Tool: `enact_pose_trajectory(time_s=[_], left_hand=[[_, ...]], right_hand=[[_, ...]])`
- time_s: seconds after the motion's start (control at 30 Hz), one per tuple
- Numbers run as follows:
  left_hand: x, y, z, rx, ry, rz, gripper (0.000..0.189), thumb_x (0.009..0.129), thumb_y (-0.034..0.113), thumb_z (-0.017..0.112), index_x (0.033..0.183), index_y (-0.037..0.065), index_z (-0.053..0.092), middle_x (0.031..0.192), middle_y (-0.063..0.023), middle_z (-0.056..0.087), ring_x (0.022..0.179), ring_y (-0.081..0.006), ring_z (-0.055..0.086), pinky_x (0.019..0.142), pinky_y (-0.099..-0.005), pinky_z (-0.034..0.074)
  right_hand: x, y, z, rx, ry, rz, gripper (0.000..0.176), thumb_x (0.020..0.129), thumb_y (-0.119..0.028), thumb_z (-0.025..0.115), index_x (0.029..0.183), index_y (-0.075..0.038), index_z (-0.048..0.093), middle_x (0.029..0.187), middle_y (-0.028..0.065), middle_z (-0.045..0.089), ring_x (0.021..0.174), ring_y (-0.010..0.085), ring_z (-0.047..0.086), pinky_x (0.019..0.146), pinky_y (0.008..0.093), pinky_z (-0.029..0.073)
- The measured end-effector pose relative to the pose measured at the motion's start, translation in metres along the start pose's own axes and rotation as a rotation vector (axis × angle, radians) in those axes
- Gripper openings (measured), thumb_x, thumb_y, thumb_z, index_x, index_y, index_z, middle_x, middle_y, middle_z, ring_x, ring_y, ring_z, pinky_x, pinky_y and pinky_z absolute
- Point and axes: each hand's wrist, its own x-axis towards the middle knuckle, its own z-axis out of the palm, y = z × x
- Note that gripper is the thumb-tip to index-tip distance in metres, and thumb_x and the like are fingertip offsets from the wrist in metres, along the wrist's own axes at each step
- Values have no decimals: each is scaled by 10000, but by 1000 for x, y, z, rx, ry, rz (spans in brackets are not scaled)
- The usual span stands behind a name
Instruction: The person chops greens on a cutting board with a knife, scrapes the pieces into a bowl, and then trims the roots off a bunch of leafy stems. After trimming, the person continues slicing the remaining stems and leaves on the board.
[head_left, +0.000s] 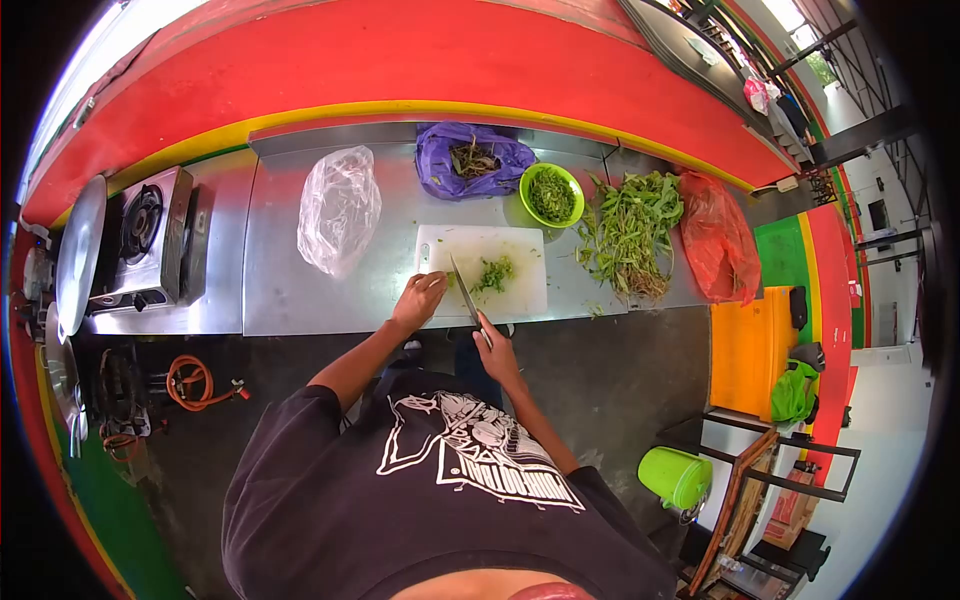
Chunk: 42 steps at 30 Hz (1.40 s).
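Observation:
A white cutting board (525,290) lies on the metal counter, with chopped greens (495,273) near its middle. My right hand (494,350) is closed round the handle of a knife (464,287), whose blade points up and left over the board. At the board's left edge is my left hand (423,296), its fingers bent together beside a small bit of green; whether they hold it is too small to tell. Behind the board's right corner stands a green bowl (573,212) of chopped leaves. Leafy stems (630,235) are heaped to the right.
A clear plastic bag (338,210) lies left of the board. Behind it is a purple bag (435,178) with dark stems inside. A red bag (718,240) sits at the far right of the counter. The gas stove (150,240) stands at the far left.

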Motion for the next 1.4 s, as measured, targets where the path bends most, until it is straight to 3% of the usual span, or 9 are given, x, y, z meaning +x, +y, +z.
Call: enact_pose_trajectory(time_s=[0.13, 0.27, 0.33, 0.43, 0.67, 0.9, 1.07, 1.23, 1.4], left_hand=[[4, 7, 0, -106, 73, -191, 290, 879, 156, 688, 1153, 66, 663, 1221, -88, 629, 1146, -273, 595, 989, -420, 448], [2, 18, -1, 21, 109, -312, 287, 864, 192, 709, 1126, 80, 672, 1170, -62, 632, 1056, -244, 600, 913, -408, 421], [0, 18, 5, 13, 100, -397, 279, 868, 212, 715, 1114, 84, 686, 1122, -50, 639, 1045, -236, 592, 880, -413, 417], [-1, 19, 7, -1, 94, -396, 221, 857, 187, 710, 1054, 87, 716, 1073, -36, 646, 1033, -229, 585, 869, -407, 415], [5, 15, 11, 1, 98, -327, 177, 858, 162, 697, 1022, 111, 741, 1022, -15, 664, 979, -207, 595, 852, -389, 396], [17, 13, 9, -33, 118, -339, 181, 886, 188, 692, 1037, 100, 738, 1020, -30, 674, 991, -216, 619, 847, -388, 390], [22, 8, 14, 66, 52, -286, 154, 857, 162, 704, 1004, 139, 747, 982, 13, 657, 942, -194, 611, 811, -382, 397], [20, -1, 19, 154, 36, -137, 123, 828, 121, 684, 937, 156, 729, 912, 32, 607, 887, -168, 597, 779, -369, 413], [20, 1, 16, 185, 3, -85, 164, 828, 126, 627, 972, 149, 702, 899, 11, 578, 894, -175, 586, 776, -372, 421]], right_hand=[[-5, -1, 0, -28, 17, -4, 498, 979, -216, 588, 1445, -78, 478, 1313, 253, 595, 1246, 389, 561, 1008, 389, 465], [-8, 2, 4, -25, 50, 0, 502, 977, -219, 585, 1449, -89, 475, 1314, 256, 591, 1242, 400, 556, 1006, 399, 467], [-8, 5, 7, -63, 55, 32, 517, 985, -257, 569, 1486, -227, 444, 1202, 269, 641, 1120, 462, 602, 945, 454, 487], [-7, -1, 6, -34, 28, 83, 500, 974, -217, 583, 1455, -128, 477, 1305, 262, 590, 1235, 424, 544, 998, 412, 470], [-4, -12, 3, -65, -20, 110, 501, 970, -214, 586, 1454, -142, 481, 1299, 268, 589, 1225, 430, 549, 999, 418, 468], [-7, -7, -1, -51, 75, 40, 493, 971, -222, 591, 1447, -143, 489, 1187, 277, 641, 1116, 438, 616, 896, 412, 512], [-9, -7, 1, -83, 54, 49, 490, 971, -224, 589, 1445, -149, 492, 1104, 286, 661, 1013, 453, 649, 826, 435, 522], [-5, -10, 8, -92, 59, 26, 483, 971, -214, 578, 1447, -197, 494, 1096, 293, 654, 999, 471, 636, 823, 469, 519], [26, -26, 12, -232, -45, 195, 494, 971, -195, 572, 1455, -198, 478, 1145, 292, 641, 1037, 471, 621, 864, 478, 519]])
